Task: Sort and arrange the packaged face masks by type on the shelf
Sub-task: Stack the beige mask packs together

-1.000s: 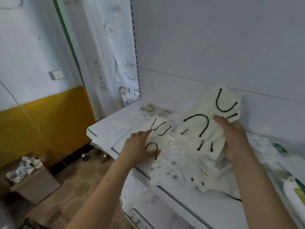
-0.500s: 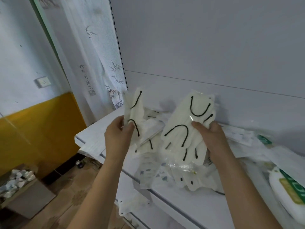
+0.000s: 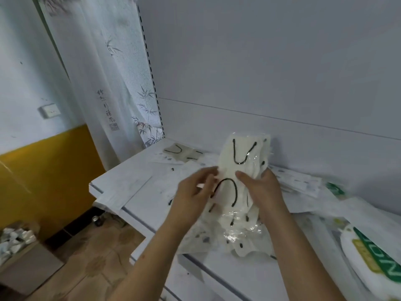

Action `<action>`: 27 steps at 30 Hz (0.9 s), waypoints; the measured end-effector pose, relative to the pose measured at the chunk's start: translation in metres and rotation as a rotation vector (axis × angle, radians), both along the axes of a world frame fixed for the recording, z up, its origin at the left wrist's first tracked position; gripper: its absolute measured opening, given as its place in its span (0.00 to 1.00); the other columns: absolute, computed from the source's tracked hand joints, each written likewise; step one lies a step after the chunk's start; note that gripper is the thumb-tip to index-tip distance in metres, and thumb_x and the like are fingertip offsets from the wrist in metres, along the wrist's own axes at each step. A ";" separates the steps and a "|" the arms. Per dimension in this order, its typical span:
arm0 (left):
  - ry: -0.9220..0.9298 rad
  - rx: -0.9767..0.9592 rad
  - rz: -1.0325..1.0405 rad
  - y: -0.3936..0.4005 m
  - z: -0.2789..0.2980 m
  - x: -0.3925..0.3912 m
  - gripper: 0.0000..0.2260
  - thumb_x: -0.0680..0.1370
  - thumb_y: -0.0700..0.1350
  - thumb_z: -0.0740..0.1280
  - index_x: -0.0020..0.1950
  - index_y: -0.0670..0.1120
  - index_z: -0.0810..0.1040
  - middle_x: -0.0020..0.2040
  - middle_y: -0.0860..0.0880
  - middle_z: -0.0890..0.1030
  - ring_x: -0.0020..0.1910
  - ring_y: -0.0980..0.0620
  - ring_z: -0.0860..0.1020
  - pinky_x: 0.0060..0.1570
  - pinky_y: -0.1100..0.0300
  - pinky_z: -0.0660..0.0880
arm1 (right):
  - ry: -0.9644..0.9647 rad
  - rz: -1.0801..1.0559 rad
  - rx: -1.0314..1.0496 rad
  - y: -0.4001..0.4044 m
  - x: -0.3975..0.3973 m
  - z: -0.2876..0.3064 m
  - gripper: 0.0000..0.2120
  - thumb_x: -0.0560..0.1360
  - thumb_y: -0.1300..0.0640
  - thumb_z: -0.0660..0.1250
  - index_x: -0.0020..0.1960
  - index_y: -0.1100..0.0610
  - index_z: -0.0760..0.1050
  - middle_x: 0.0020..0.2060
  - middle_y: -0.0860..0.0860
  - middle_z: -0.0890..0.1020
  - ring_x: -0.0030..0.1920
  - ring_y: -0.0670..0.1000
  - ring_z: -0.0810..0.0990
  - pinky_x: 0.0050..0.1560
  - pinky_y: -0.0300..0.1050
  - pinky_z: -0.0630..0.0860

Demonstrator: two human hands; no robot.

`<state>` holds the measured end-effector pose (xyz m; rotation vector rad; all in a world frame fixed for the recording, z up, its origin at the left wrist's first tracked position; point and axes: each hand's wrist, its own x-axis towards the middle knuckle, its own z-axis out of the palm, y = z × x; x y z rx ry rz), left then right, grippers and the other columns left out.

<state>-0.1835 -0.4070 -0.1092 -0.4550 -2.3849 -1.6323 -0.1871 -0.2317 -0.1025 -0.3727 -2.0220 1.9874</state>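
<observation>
A stack of cream face masks with black ear loops [image 3: 243,157], each in a clear wrapper, stands upright above the white shelf [image 3: 134,187]. My right hand [image 3: 260,187] grips the stack from the right, thumb on its front. My left hand [image 3: 193,192] holds its left edge with fingers pinched. More wrapped masks of the same kind [image 3: 236,233] lie in a loose heap under my hands. One grey mask with black loops [image 3: 182,152] lies flat at the back left. White wrapped masks with small print [image 3: 299,183] lie to the right.
A green, yellow and white package [image 3: 373,257] lies at the shelf's right end. The shelf's grey back panel [image 3: 260,72] rises behind. A bamboo-print curtain [image 3: 112,83] hangs to the left. A cardboard box of small white items [image 3: 15,242] sits on the tiled floor.
My left hand lifted masks off the shelf and brought them right, onto the stack in my right hand. Both hands now hold one stack together. The camera shifted slightly.
</observation>
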 end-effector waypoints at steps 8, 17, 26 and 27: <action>-0.168 -0.700 0.371 -0.068 -0.041 -0.065 0.21 0.79 0.56 0.68 0.70 0.51 0.76 0.66 0.47 0.78 0.66 0.43 0.73 0.61 0.51 0.71 | 0.040 -0.104 -0.114 0.011 -0.009 -0.010 0.09 0.71 0.57 0.76 0.49 0.50 0.80 0.46 0.50 0.86 0.48 0.53 0.85 0.55 0.58 0.81; 0.018 -0.686 0.597 -0.111 -0.011 -0.086 0.12 0.80 0.47 0.67 0.62 0.49 0.82 0.51 0.47 0.84 0.48 0.43 0.81 0.46 0.50 0.80 | 0.044 -0.109 -0.143 0.011 -0.011 -0.011 0.12 0.71 0.57 0.76 0.53 0.53 0.79 0.47 0.50 0.85 0.47 0.53 0.85 0.54 0.57 0.81; -0.076 -0.865 0.221 -0.053 -0.043 -0.042 0.28 0.77 0.65 0.64 0.71 0.50 0.74 0.68 0.48 0.75 0.67 0.44 0.71 0.65 0.50 0.68 | 0.061 -0.072 -0.072 0.005 -0.007 -0.008 0.09 0.72 0.56 0.76 0.50 0.50 0.78 0.46 0.48 0.85 0.48 0.51 0.84 0.56 0.56 0.80; -0.078 -0.854 0.213 -0.049 -0.047 -0.040 0.23 0.78 0.62 0.65 0.67 0.50 0.77 0.65 0.49 0.76 0.65 0.44 0.72 0.63 0.51 0.69 | 0.059 -0.065 -0.072 0.004 -0.007 -0.008 0.10 0.71 0.56 0.76 0.50 0.50 0.78 0.46 0.48 0.85 0.48 0.52 0.84 0.56 0.57 0.80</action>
